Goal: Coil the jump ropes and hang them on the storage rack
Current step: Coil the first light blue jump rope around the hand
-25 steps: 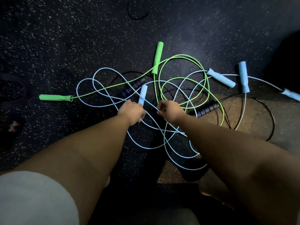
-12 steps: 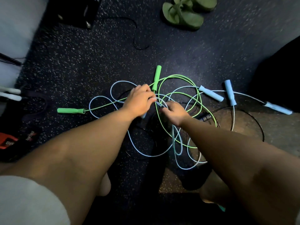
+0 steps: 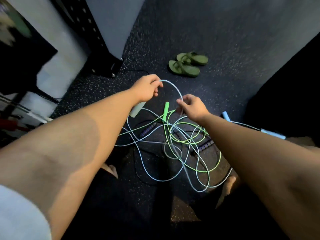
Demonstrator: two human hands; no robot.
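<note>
Both hands have risen off the tangled jump ropes [image 3: 181, 141], which remain on the floor [image 3: 225, 49]: the left hand [image 3: 147, 89] grips a pale-blue handle [image 3: 137, 110], and the right hand [image 3: 194, 106] pinches that rope's cord [image 3: 173, 85], arched between them. Surroundings: speckled dark rubber floor, a black perforated upright [image 3: 86, 32] at left, green sandals [image 3: 187, 64] beyond the hands.

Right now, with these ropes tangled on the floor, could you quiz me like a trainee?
1. True or false: the left hand and right hand both hold the pale blue rope.
2. What lies beyond the hands? A green sandals, B a ball, C a bottle.
3. Fill in: the left hand's grip closes round the rope's ____.
Key: 1 true; 2 A; 3 handle.
</note>
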